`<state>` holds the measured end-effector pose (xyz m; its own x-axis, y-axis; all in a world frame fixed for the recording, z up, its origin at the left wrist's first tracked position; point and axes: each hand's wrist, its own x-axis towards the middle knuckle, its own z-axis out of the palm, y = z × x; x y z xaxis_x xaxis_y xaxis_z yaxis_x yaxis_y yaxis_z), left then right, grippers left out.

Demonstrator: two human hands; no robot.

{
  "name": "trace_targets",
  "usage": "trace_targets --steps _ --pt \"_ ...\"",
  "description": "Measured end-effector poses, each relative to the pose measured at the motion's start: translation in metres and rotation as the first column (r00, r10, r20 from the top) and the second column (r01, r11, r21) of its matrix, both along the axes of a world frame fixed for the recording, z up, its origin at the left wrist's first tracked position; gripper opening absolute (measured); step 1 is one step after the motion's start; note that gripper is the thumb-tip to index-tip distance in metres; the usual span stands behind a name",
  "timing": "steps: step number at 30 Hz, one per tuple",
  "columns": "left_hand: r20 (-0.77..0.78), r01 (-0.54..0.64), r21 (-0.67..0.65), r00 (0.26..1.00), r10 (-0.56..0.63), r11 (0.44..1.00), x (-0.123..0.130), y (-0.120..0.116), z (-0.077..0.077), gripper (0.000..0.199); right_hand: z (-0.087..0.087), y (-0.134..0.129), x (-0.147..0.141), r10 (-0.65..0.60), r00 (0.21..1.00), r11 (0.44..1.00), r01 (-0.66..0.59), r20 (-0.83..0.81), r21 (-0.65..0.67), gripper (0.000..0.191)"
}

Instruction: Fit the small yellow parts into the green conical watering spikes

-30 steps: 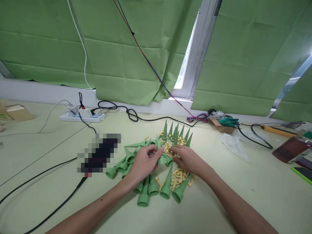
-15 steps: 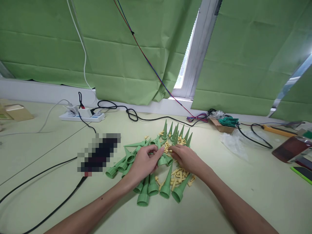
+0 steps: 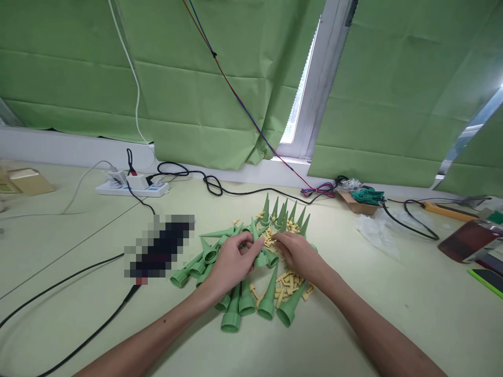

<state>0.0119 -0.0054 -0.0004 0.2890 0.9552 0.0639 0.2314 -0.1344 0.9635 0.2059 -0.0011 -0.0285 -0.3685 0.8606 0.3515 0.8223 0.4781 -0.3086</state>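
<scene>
Between the thumb and fingers of my left hand point(image 3: 236, 257) is a green cone point(image 3: 259, 255), its tip pointing up. My right hand point(image 3: 296, 254) is closed at the small yellow pieces point(image 3: 269, 238); whatever its fingertips hold is too small to make out. Several green cones lie on their sides around the left hand, one of them a cone point(image 3: 231, 314) near the front. A group of green cones point(image 3: 282, 212) stands upright behind the hands. More yellow pieces point(image 3: 288, 284) are heaped below the right hand, beside a lying cone point(image 3: 291, 306).
A white power strip point(image 3: 133, 189) and black cables lie at the back left of the table point(image 3: 393, 314). A pixelated dark object point(image 3: 163, 248) is left of the cones. At the right are a small cardboard box point(image 3: 359, 204), plastic film, a reddish-brown bottle point(image 3: 467, 241) and a green-edged phone point(image 3: 487, 280).
My right hand has shifted very slightly, its fingers still by the yellow pieces. My left hand and the cone in it look unchanged.
</scene>
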Motion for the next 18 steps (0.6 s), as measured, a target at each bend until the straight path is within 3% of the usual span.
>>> trace_targets --steps 11,18 --pt "-0.028 0.000 0.087 1.000 0.002 0.996 -0.002 0.006 -0.010 0.039 0.006 -0.008 -0.008 0.192 0.958 0.975 -0.161 -0.214 0.154 0.022" --pt "-0.041 0.006 0.086 0.999 -0.002 0.996 -0.003 0.008 -0.011 0.038 0.006 -0.010 -0.014 0.232 0.924 0.947 -0.143 -0.304 0.289 0.019"
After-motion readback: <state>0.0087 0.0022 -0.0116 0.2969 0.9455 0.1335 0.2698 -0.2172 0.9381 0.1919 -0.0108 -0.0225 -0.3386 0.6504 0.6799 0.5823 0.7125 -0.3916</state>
